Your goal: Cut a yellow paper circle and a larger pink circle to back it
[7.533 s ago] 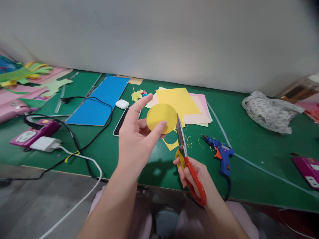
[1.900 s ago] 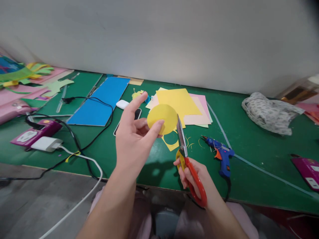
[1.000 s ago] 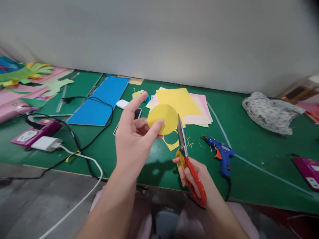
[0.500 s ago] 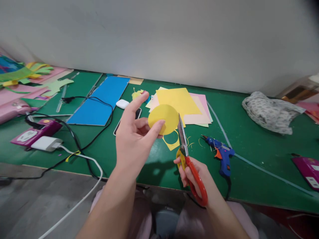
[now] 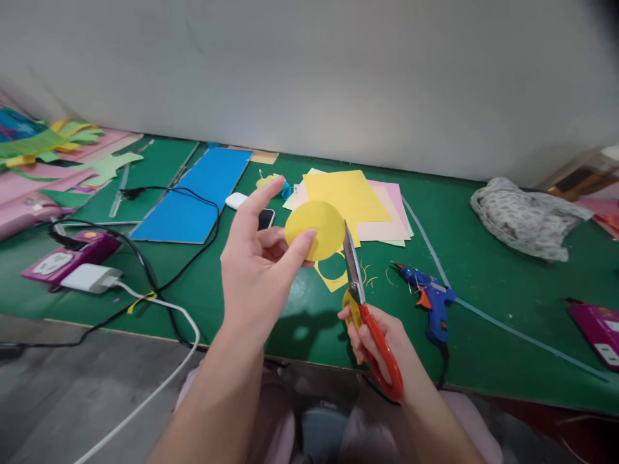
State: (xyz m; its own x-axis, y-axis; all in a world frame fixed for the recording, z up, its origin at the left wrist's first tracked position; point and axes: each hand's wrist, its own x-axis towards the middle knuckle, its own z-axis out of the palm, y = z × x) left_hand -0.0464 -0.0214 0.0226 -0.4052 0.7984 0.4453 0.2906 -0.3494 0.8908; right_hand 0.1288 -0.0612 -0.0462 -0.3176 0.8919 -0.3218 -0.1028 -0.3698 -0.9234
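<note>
A round yellow paper disc (image 5: pixel 324 222) is pinched between the thumb and fingers of my left hand (image 5: pixel 258 270), its index finger raised. My right hand (image 5: pixel 374 335) grips scissors (image 5: pixel 355 270) with one red and one yellow handle. Their blades point up and away, the tip right beside the disc's right edge; whether they touch I cannot tell. Below the disc lies a yellow paper offcut (image 5: pixel 333 280) with a round hole, next to thin curled trimmings (image 5: pixel 370 277). Behind it is a stack of coloured paper, a yellow sheet (image 5: pixel 348 193) on top.
A blue glue gun (image 5: pixel 432 299) lies to the right, near a clear strip (image 5: pixel 522 335) and a grey patterned cloth bundle (image 5: pixel 520 219). At left are a blue board (image 5: pixel 198 196), a purple power strip (image 5: pixel 72 258), a white charger (image 5: pixel 91 278) and looping cables. A phone (image 5: pixel 265 219) lies behind my left hand.
My left hand and the yellow disc have shifted slightly left. The scissors' tip has tilted a little left with them, while my right hand stays almost in place.
</note>
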